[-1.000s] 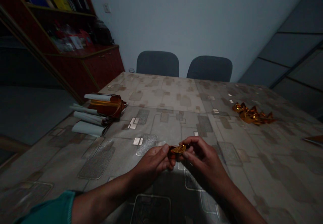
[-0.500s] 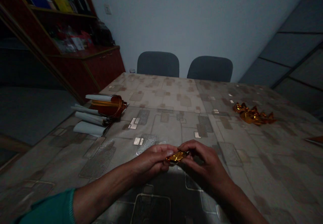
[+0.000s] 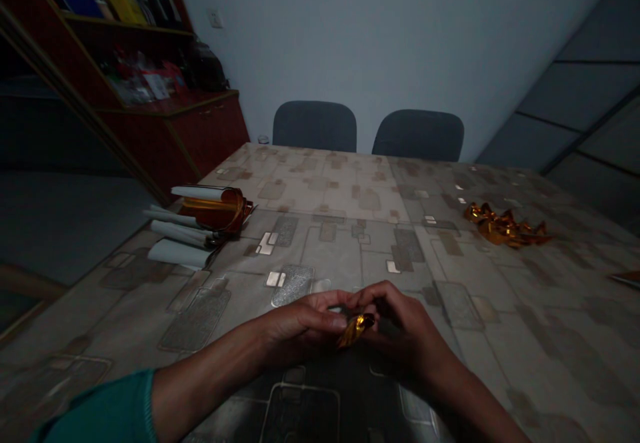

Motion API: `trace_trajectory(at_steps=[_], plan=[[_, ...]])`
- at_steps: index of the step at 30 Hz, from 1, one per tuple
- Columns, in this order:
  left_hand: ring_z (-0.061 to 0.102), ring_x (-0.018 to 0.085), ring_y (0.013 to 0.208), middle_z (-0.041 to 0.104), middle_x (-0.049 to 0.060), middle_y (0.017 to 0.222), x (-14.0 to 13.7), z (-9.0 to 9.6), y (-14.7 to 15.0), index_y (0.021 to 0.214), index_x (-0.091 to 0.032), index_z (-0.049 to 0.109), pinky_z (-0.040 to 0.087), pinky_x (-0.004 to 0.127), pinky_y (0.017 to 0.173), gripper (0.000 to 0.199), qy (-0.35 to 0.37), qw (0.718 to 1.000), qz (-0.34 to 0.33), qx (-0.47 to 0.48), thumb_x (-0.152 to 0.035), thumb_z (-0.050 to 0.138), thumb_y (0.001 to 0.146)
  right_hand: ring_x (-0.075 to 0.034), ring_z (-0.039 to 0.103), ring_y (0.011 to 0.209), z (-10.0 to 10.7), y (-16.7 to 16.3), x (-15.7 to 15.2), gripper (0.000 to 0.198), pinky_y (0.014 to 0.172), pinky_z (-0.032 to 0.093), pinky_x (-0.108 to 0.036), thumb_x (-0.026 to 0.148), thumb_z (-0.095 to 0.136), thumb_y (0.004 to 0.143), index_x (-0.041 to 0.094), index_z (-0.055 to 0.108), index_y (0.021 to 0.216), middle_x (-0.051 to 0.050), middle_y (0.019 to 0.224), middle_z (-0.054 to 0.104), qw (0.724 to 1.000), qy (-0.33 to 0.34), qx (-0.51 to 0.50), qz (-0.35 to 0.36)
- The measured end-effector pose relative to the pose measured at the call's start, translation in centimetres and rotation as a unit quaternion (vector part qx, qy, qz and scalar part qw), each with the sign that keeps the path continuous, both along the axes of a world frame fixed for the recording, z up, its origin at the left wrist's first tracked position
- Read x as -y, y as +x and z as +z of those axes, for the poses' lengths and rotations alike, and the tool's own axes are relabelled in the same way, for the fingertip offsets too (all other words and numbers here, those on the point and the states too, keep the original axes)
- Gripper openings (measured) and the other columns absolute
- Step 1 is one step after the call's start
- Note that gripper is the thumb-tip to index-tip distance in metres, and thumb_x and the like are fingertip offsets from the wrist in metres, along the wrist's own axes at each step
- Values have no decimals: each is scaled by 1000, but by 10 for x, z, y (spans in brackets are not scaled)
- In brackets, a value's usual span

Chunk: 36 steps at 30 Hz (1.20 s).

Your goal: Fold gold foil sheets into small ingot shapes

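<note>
A small piece of shiny gold foil paper (image 3: 356,330) is held between my two hands, above the near part of the table. My left hand (image 3: 313,323) pinches it from the left, thumb on top. From the right, the curled fingers of my right hand (image 3: 395,313) close on its other end. The foil looks folded or crumpled, and its lower part points down toward me. My fingers hide part of it. Several folded gold foil pieces (image 3: 507,226) lie grouped on the right of the table.
On the table's left edge lies a stack of curled gold sheets (image 3: 220,210) with pale backs. A patterned cloth covers the table (image 3: 320,243). Two grey chairs (image 3: 315,126) stand at the far side, and a red-brown cabinet (image 3: 200,130) is at the back left.
The foil has turned from lying roughly level to slanting downward. Both hands have shifted slightly around it and still hold it.
</note>
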State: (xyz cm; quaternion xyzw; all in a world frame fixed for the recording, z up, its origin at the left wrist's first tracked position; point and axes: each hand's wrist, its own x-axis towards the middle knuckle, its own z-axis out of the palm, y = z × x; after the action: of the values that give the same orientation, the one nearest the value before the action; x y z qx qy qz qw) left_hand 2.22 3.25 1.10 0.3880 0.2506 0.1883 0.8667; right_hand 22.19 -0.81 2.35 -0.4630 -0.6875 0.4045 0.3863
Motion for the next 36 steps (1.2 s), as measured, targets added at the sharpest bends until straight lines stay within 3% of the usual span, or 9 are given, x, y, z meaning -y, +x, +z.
trace_trajectory(at_steps=[3,8,16,22,31,36], plan=[[65,20,104,69,10,113,0,1,2,113,-18,67,41,33,99,41,-83,996,9,39,-23,78,73,-14,57,66,1,-2,-1,18,57,44,-25,12,69,75,22,58,84,0,82,64,999,-24,-33,-9],[64,22,110,68,11,120,2,-3,4,111,-17,67,42,33,100,41,-103,993,36,54,-21,79,72,-14,61,69,2,-4,-1,23,62,49,-26,9,68,74,23,58,90,1,80,64,993,-70,-94,-9],[61,20,116,62,14,131,1,-8,4,123,-14,62,42,28,101,47,-120,988,35,92,-25,77,80,-13,59,73,1,-4,-1,27,63,49,-25,4,63,77,23,63,96,0,89,63,999,16,-42,1],[66,16,99,65,14,117,2,-9,7,117,-10,62,47,22,87,40,-126,985,59,101,-19,76,80,-16,61,82,2,-5,-2,39,72,49,-29,0,61,78,24,62,109,-2,98,64,994,102,3,28],[63,14,99,63,11,114,2,-16,5,123,-12,61,45,23,90,40,-111,983,46,140,-20,71,85,-17,61,90,11,-4,-2,36,78,48,-31,9,61,88,25,61,120,-4,106,64,993,95,-8,63],[63,13,87,63,8,104,3,-15,3,119,-14,62,47,23,78,38,-108,987,51,107,-30,71,87,-18,61,94,2,-5,-2,22,81,46,-31,18,56,95,27,64,114,-3,104,65,995,82,-32,55]])
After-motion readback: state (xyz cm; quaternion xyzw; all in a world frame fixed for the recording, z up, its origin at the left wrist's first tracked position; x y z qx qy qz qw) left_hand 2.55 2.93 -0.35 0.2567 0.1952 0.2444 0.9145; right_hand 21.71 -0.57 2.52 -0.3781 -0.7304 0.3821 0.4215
